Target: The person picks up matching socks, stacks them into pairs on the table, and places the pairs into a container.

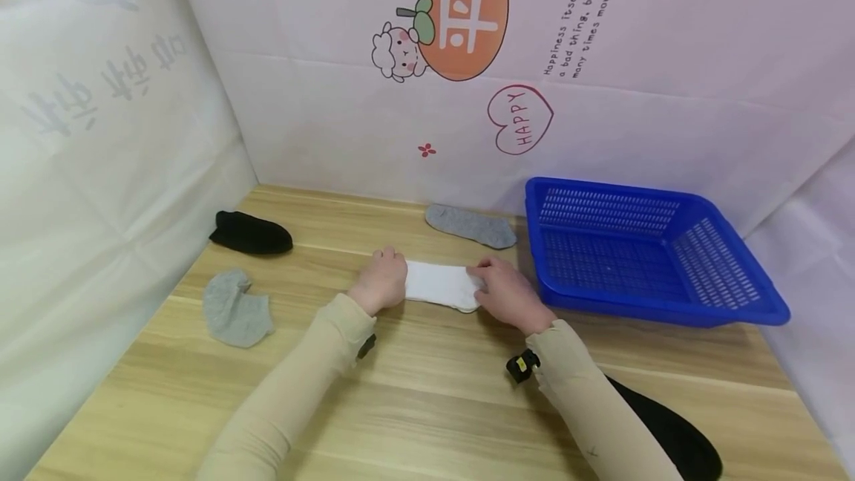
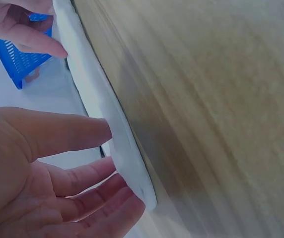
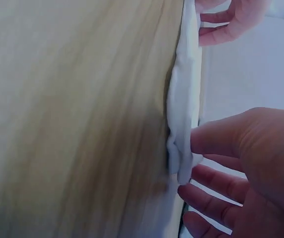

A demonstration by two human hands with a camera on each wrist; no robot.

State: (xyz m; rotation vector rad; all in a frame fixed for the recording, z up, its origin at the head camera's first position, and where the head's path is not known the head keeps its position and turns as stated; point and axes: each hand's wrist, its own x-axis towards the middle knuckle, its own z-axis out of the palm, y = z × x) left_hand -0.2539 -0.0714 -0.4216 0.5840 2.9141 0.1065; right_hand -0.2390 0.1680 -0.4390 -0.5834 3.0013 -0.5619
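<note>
A white sock [image 1: 437,284] lies flat and lengthwise across the middle of the wooden table, between my two hands. My left hand [image 1: 382,280] holds its left end; in the left wrist view the thumb presses on the sock [image 2: 124,153] and the fingers curl at its edge. At the other end, my right hand [image 1: 505,292] pinches the sock between thumb and fingers. From the right wrist, the white fabric [image 3: 184,89] shows layered edges, slightly uneven near the thumb.
To the right stands a blue plastic basket [image 1: 641,306]. A grey sock [image 1: 470,226] lies behind the hands. On the left are a black sock [image 1: 252,234] and a bent light grey sock [image 1: 234,310]. Another black sock [image 1: 675,429] is partly hidden by my right forearm. Printed cloth walls border the table.
</note>
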